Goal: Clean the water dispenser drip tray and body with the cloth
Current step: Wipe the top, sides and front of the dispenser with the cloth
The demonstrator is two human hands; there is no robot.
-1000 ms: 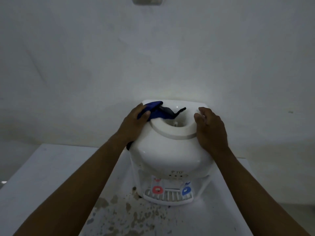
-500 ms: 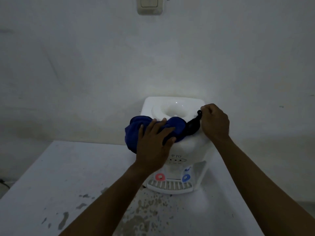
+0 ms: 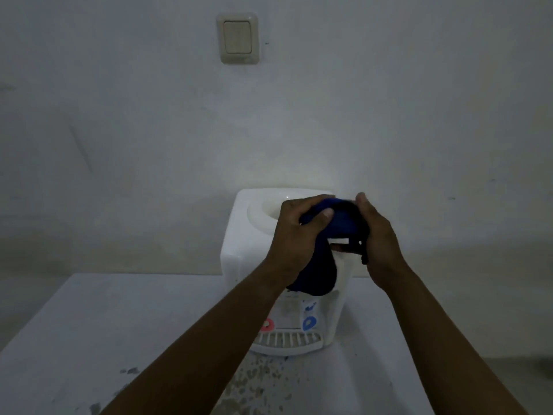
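Note:
A white water dispenser (image 3: 248, 247) stands on a white table against the wall. Its slotted drip tray (image 3: 287, 339) is at the bottom front, under a red tap (image 3: 267, 324) and a blue tap (image 3: 309, 322). A dark blue cloth (image 3: 339, 223) is bunched over the dispenser's top right, with a fold hanging down the front. My left hand (image 3: 296, 235) grips the cloth from the left. My right hand (image 3: 377, 235) grips it from the right, with a black part of the cloth at its fingers. The hands hide the right half of the dispenser's top.
The white table (image 3: 104, 339) has peeling, speckled patches (image 3: 260, 381) in front of the dispenser. A wall switch (image 3: 238, 38) is mounted high on the grey wall behind. The room is dim.
Both hands have come together on the cloth and lifted it up over the dispenser's top right. The head has drawn back, so the dispenser looks smaller and the wall switch shows fully.

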